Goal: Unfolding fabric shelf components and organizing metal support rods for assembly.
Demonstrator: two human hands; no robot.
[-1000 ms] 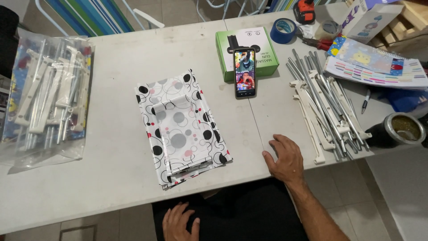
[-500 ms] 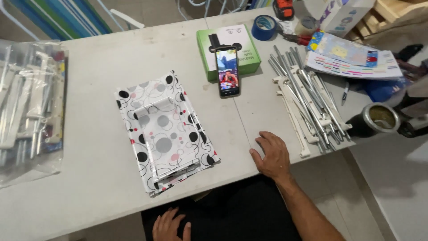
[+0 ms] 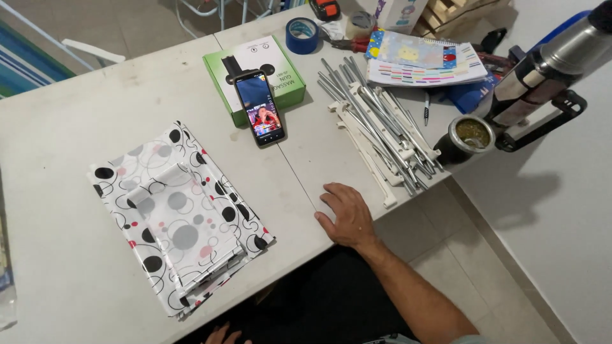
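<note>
Right hand (image 3: pixel 346 216) lies palm down, flat on the desk (image 3: pixel 76 114) at its near edge, fingers spread loosely, holding nothing. It looks like a resting or bracing posture, weight on the desk edge, not a grip.

Left hand (image 3: pixel 223 334) only partly in view at the bottom edge, below the desk line; fingertips show, the rest is cut off. Cannot tell whether it is wide or closed, or holds anything.

Left of the right hand, well apart: a folded stack of patterned fabric (image 3: pixel 178 220), white with black, grey and red circles, lying flat with a smaller folded piece on top. It sits square in front of the body, probably so both hands can get at it.

Ahead and to the right of the right hand, near: a bundle of metal rods and white plastic strips (image 3: pixel 382 137), laid roughly parallel, likely sorted for picking one by one.

Ahead of the hand, further off: a phone (image 3: pixel 259 108) with a lit screen, propped against a green box (image 3: pixel 255 67), tilted toward the person for viewing.

Far right of the hand: a metal cup (image 3: pixel 468 137) at the desk corner, just beside a steel flask (image 3: pixel 548 64).
</note>
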